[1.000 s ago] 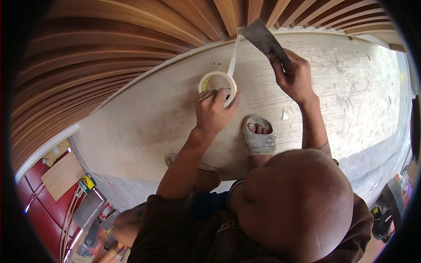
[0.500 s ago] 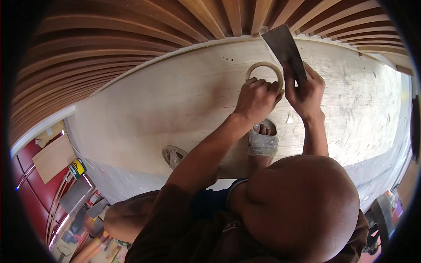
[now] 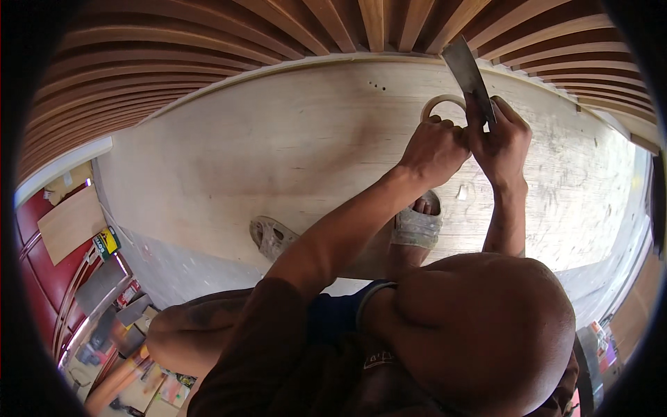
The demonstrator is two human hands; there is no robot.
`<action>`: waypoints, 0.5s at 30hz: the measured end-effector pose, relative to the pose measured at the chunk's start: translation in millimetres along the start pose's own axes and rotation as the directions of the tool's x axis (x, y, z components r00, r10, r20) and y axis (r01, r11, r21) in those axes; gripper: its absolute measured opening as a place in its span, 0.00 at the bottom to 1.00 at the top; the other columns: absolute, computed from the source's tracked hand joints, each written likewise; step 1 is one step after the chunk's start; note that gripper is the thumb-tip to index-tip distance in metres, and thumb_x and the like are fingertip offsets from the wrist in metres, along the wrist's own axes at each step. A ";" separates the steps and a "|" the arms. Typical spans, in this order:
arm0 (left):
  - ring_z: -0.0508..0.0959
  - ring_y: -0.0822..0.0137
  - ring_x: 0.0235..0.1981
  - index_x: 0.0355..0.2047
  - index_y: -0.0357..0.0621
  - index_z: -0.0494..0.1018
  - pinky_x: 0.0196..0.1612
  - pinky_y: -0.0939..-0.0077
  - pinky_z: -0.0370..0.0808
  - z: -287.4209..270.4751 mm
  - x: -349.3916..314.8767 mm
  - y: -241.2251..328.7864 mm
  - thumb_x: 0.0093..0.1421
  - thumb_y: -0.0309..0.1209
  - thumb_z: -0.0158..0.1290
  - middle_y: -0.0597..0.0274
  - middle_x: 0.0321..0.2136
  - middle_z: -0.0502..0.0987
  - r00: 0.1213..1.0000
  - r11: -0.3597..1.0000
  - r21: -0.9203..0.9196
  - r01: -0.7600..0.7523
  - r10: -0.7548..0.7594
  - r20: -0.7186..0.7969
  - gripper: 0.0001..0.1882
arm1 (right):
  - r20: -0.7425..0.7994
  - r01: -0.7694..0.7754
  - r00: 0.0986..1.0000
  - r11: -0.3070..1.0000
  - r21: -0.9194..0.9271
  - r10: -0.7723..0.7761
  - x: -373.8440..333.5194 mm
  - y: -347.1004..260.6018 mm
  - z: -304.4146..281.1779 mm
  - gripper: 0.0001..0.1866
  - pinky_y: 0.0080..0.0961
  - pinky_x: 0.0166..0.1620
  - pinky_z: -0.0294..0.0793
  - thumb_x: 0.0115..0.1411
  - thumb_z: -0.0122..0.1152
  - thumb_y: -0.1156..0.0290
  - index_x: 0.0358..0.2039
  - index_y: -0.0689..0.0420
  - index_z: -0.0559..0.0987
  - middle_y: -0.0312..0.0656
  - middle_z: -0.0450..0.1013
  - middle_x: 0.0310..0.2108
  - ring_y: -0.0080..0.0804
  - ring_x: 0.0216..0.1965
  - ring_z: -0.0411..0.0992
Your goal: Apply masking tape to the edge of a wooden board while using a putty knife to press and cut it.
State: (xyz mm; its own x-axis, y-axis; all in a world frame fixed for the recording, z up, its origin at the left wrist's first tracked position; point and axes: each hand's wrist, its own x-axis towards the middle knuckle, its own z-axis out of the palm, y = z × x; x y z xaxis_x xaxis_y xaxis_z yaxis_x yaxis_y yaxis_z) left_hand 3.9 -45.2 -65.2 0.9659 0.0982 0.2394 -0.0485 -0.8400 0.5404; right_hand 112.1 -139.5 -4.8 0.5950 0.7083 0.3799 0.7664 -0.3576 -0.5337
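Observation:
My left hand (image 3: 436, 149) is closed around the near side of a thin beige ring, which looks like a roll of masking tape (image 3: 443, 99). Its far rim arches out beyond my knuckles. In my right hand (image 3: 506, 146) is a dark, flat, wide-bladed scraper (image 3: 464, 68), its blade pointing up and away toward the slats. The two hands meet at the fingers, so their fingertips and any loose tape end are hidden. Both are held over a pale wooden board (image 3: 278, 153).
Brown wooden slats (image 3: 372, 24) line the far side. My sandalled feet (image 3: 417, 226) rest on the board, near a small pale scrap (image 3: 463, 192). At left are a plywood piece (image 3: 71, 224), a yellow-green box (image 3: 106, 242) and clutter by a red panel.
My left hand and the tape roll have moved right, against my right hand. The scraper has turned more edge-on and shifted slightly right.

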 end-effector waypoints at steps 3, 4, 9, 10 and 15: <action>0.85 0.56 0.31 0.25 0.44 0.82 0.41 0.57 0.80 -1.7 1.4 3.0 0.53 0.24 0.61 0.56 0.25 0.83 1.000 1.000 -0.007 0.008 -0.008 -0.004 0.02 | -0.015 -0.005 1.000 1.000 0.005 0.005 1.6 0.4 1.1 0.03 0.36 0.26 0.72 0.62 0.71 0.74 0.37 0.57 0.87 0.43 0.73 0.23 0.43 0.21 0.72; 0.85 0.56 0.31 0.25 0.44 0.82 0.42 0.57 0.80 -2.7 2.4 4.8 0.53 0.24 0.61 0.56 0.25 0.83 1.000 1.000 -0.018 0.008 -0.009 -0.019 0.03 | -0.017 -0.003 1.000 1.000 0.002 0.003 1.4 1.1 0.0 0.03 0.36 0.26 0.72 0.62 0.71 0.74 0.37 0.57 0.87 0.43 0.73 0.23 0.43 0.21 0.72; 0.85 0.56 0.31 0.25 0.45 0.83 0.42 0.57 0.79 -2.5 1.1 2.3 0.53 0.23 0.61 0.56 0.25 0.83 1.000 1.000 -0.012 0.019 -0.019 0.020 0.03 | -0.028 -0.013 1.000 0.999 -0.029 0.012 0.6 4.3 5.2 0.03 0.36 0.26 0.71 0.63 0.71 0.73 0.37 0.56 0.86 0.43 0.72 0.23 0.42 0.20 0.72; 0.85 0.56 0.30 0.24 0.44 0.82 0.42 0.58 0.79 -2.8 0.9 2.1 0.53 0.23 0.61 0.55 0.25 0.83 0.999 1.000 -0.001 0.018 -0.018 0.032 0.03 | -0.030 -0.013 0.999 1.000 -0.027 0.013 -0.1 5.3 5.5 0.03 0.36 0.26 0.71 0.63 0.71 0.73 0.37 0.56 0.86 0.43 0.72 0.23 0.42 0.20 0.72; 0.84 0.54 0.29 0.24 0.42 0.81 0.40 0.57 0.79 -0.6 0.9 0.6 0.56 0.29 0.63 0.53 0.23 0.82 1.000 1.000 -0.005 0.020 -0.020 0.011 0.06 | -0.041 0.010 0.999 1.000 0.025 -0.009 -1.3 5.9 3.5 0.03 0.36 0.25 0.69 0.63 0.71 0.74 0.37 0.57 0.87 0.43 0.71 0.22 0.42 0.19 0.70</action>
State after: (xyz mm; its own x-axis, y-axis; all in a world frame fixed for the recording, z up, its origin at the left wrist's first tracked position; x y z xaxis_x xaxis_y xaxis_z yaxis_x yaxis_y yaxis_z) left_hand 4.6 -45.3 -64.2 0.9694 0.1094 0.2196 -0.0302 -0.8350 0.5495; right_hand 114.9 -140.4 -11.0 0.5974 0.6858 0.4157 0.7662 -0.3349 -0.5485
